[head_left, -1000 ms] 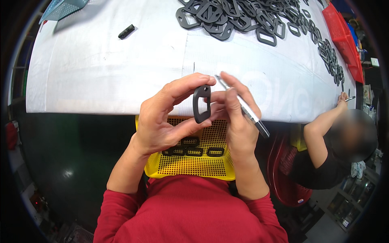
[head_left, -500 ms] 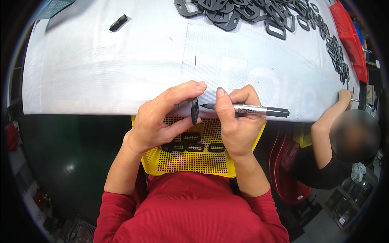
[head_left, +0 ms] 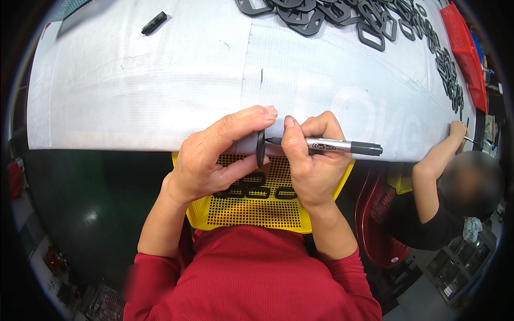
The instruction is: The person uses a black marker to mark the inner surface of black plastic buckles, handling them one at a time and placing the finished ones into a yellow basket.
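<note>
One black frame, edge-on, sits pinched between thumb and fingers of the left hand (head_left: 206,152) at the surface's near edge, as the right hand (head_left: 316,160) clamps one slim silver-and-black marker (head_left: 337,145), tip right up at the frame (head_left: 261,150). At least four more rounded frames (head_left: 257,192) lie in one yellow mesh basket (head_left: 305,223) below, with an overlapping heap (head_left: 332,13), too many to count, far right; the pale woven surface (head_left: 144,101) runs wide open on the left, one short black cylinder (head_left: 155,23) at its far side.
</note>
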Demonstrator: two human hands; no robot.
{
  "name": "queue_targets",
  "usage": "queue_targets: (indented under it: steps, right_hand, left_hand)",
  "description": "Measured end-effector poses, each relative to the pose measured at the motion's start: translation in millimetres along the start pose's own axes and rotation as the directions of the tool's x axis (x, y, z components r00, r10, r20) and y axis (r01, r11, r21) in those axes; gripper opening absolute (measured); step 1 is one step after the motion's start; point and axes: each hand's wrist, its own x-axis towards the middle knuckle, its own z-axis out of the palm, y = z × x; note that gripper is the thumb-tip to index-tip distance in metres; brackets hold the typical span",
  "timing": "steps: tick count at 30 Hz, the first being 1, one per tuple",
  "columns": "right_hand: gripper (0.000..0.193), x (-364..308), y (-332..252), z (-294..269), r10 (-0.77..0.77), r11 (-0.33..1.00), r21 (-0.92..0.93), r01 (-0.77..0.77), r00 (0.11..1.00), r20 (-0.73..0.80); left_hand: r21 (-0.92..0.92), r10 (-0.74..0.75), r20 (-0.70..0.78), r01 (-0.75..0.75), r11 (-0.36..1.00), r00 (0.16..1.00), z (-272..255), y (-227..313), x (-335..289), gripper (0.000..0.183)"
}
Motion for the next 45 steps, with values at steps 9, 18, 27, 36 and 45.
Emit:
queue_targets:
  steps: [9, 18, 27, 36, 45]
  right_hand:
    - [0.024, 0.5, 5.4, 2.3, -0.110, 0.992, -0.060, 0.110, 0.994, -0.002]
    - [0.011, 1.9, -5.1, -18.0, -0.080, 0.946, 0.307, 0.108, 0.992, -0.101]
    - [0.025, 20.7, -10.0, -36.5, -0.382, 0.922, 0.242, 0.301, 0.804, 0.455]
    - [0.023, 8.4, -13.9, -9.9, 0.245, 0.504, 0.705, -0.498, 0.866, 0.437]
    - [0.014, 5.9, -8.7, -14.4, 0.148, 0.971, 0.191, -0.142, 0.989, -0.019]
  left_hand:
    - [0.018, 0.021, -0.002, -0.021, 1.000, 1.000, -0.4, -0.6, -0.2, 0.059]
    - [0.052, -0.038, 0.147, 0.031, 0.998, 0.988, -10.0, 8.8, 4.7, 0.058]
    - [-0.559, -0.341, 0.513, 0.608, 0.564, 0.788, -23.0, 29.8, 14.6, 0.085]
    - [-0.201, 0.275, -0.099, -0.290, 0.935, 0.956, 2.6, 22.8, 16.9, 0.068]
    - [-0.153, -0.148, -0.066, 0.136, 0.979, 0.987, -0.2, 13.4, -2.2, 0.063]
